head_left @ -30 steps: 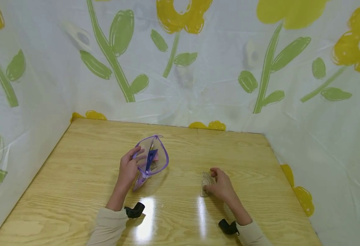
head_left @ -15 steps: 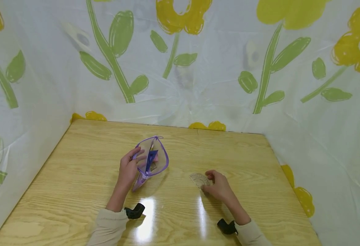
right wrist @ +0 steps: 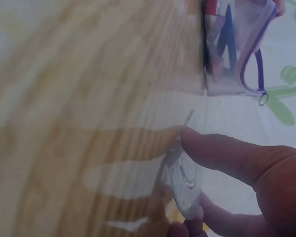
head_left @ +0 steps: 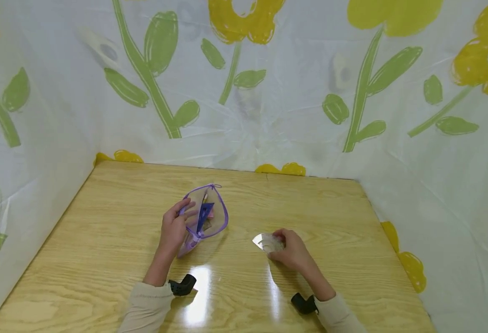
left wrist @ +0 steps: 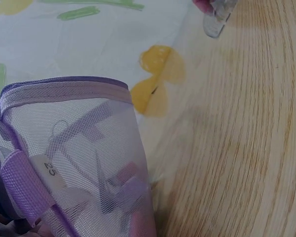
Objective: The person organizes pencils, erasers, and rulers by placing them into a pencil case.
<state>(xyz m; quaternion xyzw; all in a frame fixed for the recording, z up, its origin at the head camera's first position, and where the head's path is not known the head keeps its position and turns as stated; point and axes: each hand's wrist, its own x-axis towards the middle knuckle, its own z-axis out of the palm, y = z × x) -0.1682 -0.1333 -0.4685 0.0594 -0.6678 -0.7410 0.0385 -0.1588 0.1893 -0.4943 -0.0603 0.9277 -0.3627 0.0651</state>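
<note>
My left hand [head_left: 175,233] grips the side of a mesh pencil pouch [head_left: 220,223] with a purple zip edge, its mouth spread wide towards me. A blue set square [head_left: 204,217] and a pink item [head_left: 211,212] show inside. In the left wrist view, more shapes appear through the pouch's mesh [left wrist: 84,123], beside a purple tab [left wrist: 27,185]. To the right of the pouch, my right hand [head_left: 295,252] pinches a clear protractor [head_left: 264,242] between thumb and fingers. The right wrist view shows that protractor [right wrist: 185,185] nearly edge-on, close over the table.
The wooden table [head_left: 119,217] reflects bright light near its front. A white sheet [head_left: 293,101] printed with yellow flowers and green leaves stands along the back and both sides. Black camera mounts [head_left: 183,285] sit on both wrists.
My right hand has drawn the protractor off the table and slightly left, turning its far end towards the pouch. The left hand and pouch have hardly moved.
</note>
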